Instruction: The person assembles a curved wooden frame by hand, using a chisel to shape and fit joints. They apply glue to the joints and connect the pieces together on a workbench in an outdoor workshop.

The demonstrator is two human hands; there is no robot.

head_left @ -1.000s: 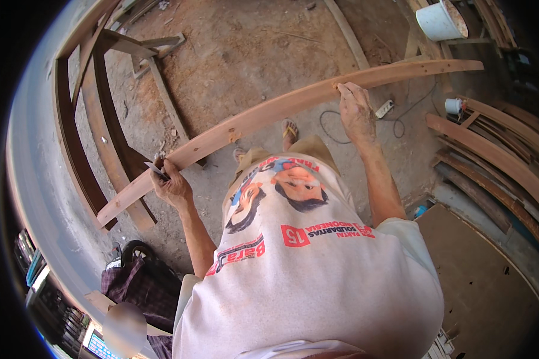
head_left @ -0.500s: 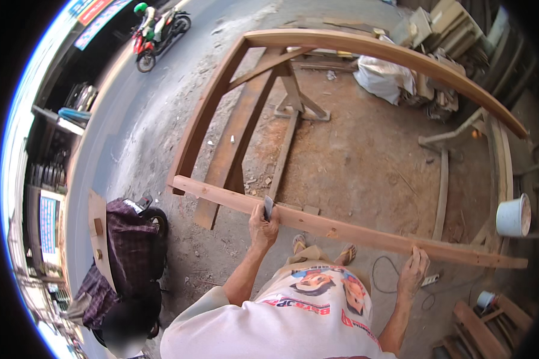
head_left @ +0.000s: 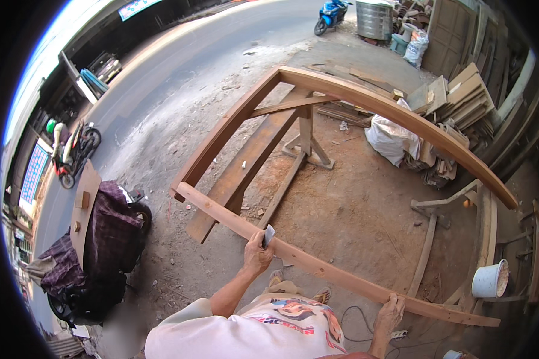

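Observation:
A large rectangular wooden frame lies across trestles, with its near rail [head_left: 323, 270] in front of my body, a left end piece [head_left: 227, 128] and a far rail [head_left: 401, 116]. My left hand [head_left: 258, 256] is closed at the left half of the near rail. From its fingers sticks up a flat grey metal blade, apparently a scraper [head_left: 269, 236]; its handle is hidden in the grip. Toward the right end, my right hand [head_left: 391, 311] grips the same rail, its fingers over the top edge.
A board [head_left: 254, 158] lies under the frame's left part. At the right stands a white bucket [head_left: 490, 281]. A covered motorbike [head_left: 111, 224] is parked at left, before the road. Stacked wood [head_left: 461, 96] and a white sack [head_left: 392, 140] lie beyond the far rail.
The view has swung, showing more of the road at the top. A rider on a red motorbike has passed farther down the left side. Both hands stay on the near rail.

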